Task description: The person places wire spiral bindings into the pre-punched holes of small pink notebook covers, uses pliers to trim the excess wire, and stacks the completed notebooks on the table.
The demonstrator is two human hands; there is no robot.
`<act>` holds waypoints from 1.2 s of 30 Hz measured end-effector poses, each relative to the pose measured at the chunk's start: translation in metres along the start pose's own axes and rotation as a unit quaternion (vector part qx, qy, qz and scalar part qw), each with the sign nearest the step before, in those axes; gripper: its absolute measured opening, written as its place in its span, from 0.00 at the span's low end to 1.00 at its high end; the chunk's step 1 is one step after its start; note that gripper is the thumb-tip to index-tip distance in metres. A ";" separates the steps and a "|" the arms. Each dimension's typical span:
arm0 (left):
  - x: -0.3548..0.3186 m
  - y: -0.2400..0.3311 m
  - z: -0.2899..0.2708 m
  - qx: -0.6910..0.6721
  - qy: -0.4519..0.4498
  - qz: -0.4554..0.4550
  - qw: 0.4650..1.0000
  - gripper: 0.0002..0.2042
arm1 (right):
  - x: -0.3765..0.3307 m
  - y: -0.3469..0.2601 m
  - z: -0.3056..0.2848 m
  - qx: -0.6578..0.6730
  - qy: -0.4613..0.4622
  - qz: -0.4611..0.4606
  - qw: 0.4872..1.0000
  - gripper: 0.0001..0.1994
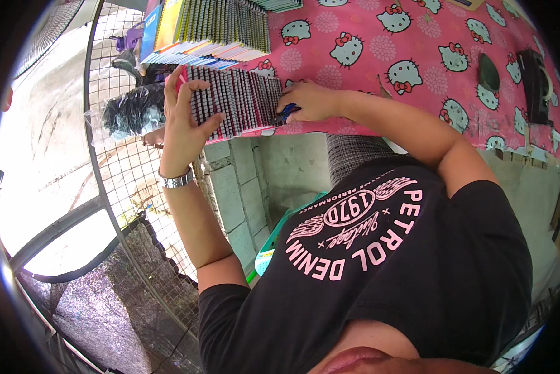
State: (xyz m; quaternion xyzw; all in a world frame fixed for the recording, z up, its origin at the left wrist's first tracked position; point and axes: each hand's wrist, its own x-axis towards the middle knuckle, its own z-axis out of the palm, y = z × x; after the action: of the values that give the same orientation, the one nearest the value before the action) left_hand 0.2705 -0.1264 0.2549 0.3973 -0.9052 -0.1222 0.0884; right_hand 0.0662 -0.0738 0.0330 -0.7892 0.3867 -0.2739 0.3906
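A row of spiral-bound notebooks (236,100) stands packed together at the table's near left edge, with dark coils facing up and pink showing between them. My left hand (188,121) grips the row's left end, some fingers along the outer cover and the thumb bent over the coils. At the right end, my right hand (308,101) is closed, its fingers against the last notebooks. A small blue-and-black object (287,113) shows under those fingers; its kind is not clear.
Taller stacks of spiral notebooks (214,31) stand behind the row. The table has a pink cat-print cover (361,75). A black tape dispenser (534,87) and a dark oval object (488,73) lie at the right. Wire mesh (127,168) and a black plastic bag (135,111) border the left.
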 end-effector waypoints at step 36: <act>0.000 0.001 0.001 -0.003 -0.008 -0.011 1.000 0.27 | 0.006 0.004 0.003 0.048 -0.077 0.044 0.995 0.18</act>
State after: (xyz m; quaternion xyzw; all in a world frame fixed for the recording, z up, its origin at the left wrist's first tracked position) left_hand 0.2698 -0.1252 0.2545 0.4060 -0.9010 -0.1292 0.0813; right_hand 0.0700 -0.0791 0.0283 -0.7708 0.3758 -0.2130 0.4682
